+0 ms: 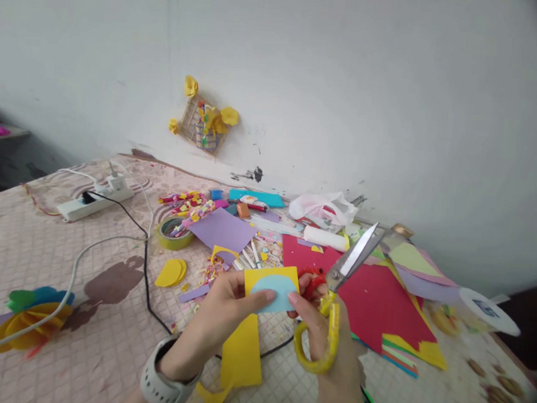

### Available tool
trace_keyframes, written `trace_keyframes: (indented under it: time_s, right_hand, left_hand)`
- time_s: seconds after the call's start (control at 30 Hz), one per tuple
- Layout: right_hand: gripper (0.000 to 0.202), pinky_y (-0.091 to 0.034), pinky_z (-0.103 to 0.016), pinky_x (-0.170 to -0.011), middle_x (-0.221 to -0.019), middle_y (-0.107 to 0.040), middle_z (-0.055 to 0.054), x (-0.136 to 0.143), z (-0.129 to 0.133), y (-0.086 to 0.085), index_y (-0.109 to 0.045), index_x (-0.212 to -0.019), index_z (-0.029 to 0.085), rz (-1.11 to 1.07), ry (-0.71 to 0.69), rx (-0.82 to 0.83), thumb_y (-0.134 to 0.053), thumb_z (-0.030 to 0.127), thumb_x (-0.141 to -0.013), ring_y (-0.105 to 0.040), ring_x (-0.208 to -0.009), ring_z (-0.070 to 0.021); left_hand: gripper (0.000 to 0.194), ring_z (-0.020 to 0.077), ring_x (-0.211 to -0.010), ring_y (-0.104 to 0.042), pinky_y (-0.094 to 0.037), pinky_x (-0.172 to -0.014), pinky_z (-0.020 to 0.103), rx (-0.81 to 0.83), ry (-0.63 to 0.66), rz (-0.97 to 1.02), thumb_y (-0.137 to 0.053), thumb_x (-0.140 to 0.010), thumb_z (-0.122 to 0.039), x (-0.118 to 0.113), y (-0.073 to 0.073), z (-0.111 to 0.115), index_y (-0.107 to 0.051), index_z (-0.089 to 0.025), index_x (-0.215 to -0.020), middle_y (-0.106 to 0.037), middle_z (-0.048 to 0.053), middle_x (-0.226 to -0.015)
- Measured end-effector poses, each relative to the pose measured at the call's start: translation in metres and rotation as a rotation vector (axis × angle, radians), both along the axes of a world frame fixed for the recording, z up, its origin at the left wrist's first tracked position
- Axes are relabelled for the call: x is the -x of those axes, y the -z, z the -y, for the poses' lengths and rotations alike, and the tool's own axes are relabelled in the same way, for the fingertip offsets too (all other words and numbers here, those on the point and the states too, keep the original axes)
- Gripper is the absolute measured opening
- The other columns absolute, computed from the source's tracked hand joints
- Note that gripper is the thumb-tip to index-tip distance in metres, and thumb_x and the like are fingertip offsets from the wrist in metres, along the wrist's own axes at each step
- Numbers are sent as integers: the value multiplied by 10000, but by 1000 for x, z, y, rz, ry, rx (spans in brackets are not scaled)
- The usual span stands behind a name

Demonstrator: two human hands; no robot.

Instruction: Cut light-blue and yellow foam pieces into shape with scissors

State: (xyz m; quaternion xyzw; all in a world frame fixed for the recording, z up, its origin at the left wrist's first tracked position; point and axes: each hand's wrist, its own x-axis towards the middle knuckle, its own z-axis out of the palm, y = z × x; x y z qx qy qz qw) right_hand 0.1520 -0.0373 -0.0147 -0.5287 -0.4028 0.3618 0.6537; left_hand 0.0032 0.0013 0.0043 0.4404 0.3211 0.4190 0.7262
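Scissors in the right hand, blades pointing up and away, leaning right; long axis slanting from the lower-left yellow handle loop to the tips. Loop lies against the back of that hand; cannot tell whether the thumb passes through it. Red part shows beside the fingers.

Light blue piece, rounded along its top, held in front of the person, above the table. Long axis runs side to side, nearly level. Yellow paper lies flat behind it, upper edge showing.

Grip: left hand pinched narrow on the left part of both layers, thumb on the blue; right thumb presses the right end, that hand closed on paper and scissors together.

Below the hands, a yellow strip, long axis running away from the person. Purple sheet beyond, left of center; red sheet to the right. Tape roll just beside the purple.
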Motion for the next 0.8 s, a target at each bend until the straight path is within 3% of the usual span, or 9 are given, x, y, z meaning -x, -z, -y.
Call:
trace_keyframes:
  time_s: [0.2,0.53,0.8]
  right_hand:
    - [197,-427,-213,-444,-633,-487,55,-6,-3,3,-540,-718,208,15,-84,-1,-717,284,-680,-481,-504,-105]
    - [194,-423,-209,-466,-625,-498,63,-8,-4,5,-552,-732,206,10,-106,16,-724,287,-693,-479,-509,-98]
    - [198,-409,-207,-460,-622,-497,67,-8,-4,7,-558,-742,206,-42,-105,38,-735,272,-682,-470,-495,-92]
  left_hand:
    - [114,144,-596,-610,-452,-553,218,7,8,7,-756,-632,-227,-1,3,-1,-749,-165,-727,-712,25,-648]
    - [50,93,-568,-576,-419,-545,179,27,37,42,-745,-661,-197,-1,3,-2,-751,-182,-708,-701,-6,-635]
    - [86,106,-576,-582,-424,-545,190,17,44,28,-753,-655,-217,-1,6,-4,-752,-174,-730,-698,1,-633]
